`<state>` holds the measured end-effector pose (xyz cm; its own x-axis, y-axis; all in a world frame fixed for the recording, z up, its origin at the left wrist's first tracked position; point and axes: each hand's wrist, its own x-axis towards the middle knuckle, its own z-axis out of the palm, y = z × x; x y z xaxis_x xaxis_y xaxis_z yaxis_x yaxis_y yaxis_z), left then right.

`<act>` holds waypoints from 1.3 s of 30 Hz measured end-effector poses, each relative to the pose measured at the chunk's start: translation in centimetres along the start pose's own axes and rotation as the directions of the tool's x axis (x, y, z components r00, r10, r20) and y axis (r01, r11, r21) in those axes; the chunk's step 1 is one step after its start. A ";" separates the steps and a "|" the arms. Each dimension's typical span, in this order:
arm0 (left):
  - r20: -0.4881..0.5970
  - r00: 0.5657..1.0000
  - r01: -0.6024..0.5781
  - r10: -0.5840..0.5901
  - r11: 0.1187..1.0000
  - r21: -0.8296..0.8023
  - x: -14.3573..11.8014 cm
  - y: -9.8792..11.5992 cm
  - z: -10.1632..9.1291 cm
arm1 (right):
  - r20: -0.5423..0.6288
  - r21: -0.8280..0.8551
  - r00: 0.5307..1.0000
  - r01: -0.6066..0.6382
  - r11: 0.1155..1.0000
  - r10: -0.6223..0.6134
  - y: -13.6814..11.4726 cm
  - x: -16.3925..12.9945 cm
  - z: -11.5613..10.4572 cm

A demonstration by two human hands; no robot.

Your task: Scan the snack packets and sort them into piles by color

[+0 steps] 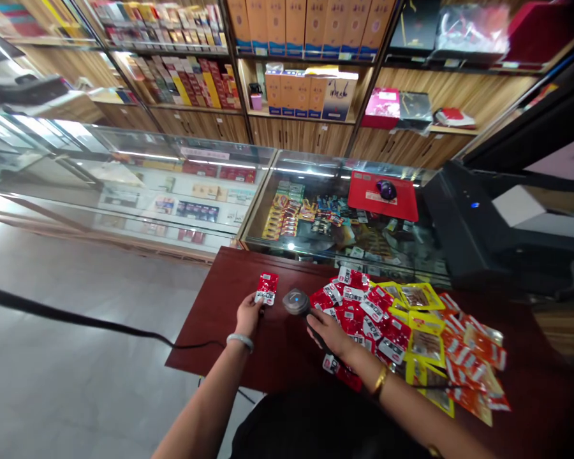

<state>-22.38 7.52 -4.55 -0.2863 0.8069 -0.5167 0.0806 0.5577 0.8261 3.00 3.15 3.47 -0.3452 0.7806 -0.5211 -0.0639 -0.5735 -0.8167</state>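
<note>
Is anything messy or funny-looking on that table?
Yes. The snack packets lie in a loose, overlapping heap on the dark red table instead of in rows, red, yellow and orange mixed. One red packet is apart, held up in the left hand. The right hand holds a scanner. Nothing looks torn or spilled.

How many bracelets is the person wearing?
2. A pale bracelet sits on the left wrist, behind the left hand holding a red packet. A gold bracelet sits on the right wrist, behind the right hand gripping the scanner.
</note>
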 end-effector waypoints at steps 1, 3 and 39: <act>-0.009 1.000 0.005 -0.005 0.998 0.065 0.2 0.4 -0.4 | -0.003 0.000 1.000 0.001 1.000 -0.001 0.0 -0.2 -0.1; -0.031 0.999 -0.007 0.016 0.965 0.262 0.2 1.3 -1.3 | -0.013 0.008 1.000 -0.003 1.000 0.003 0.1 -0.7 -0.4; 0.332 0.925 -0.368 0.186 0.660 0.655 -2.5 4.6 15.4 | -0.201 0.062 0.979 0.034 0.998 -0.021 1.7 -8.4 -6.0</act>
<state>-6.61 11.04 -2.94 0.0678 0.9146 -0.3985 0.7839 0.1983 0.5884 11.39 -2.95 4.97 -0.1485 0.8262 -0.5434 -0.1331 -0.5612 -0.8169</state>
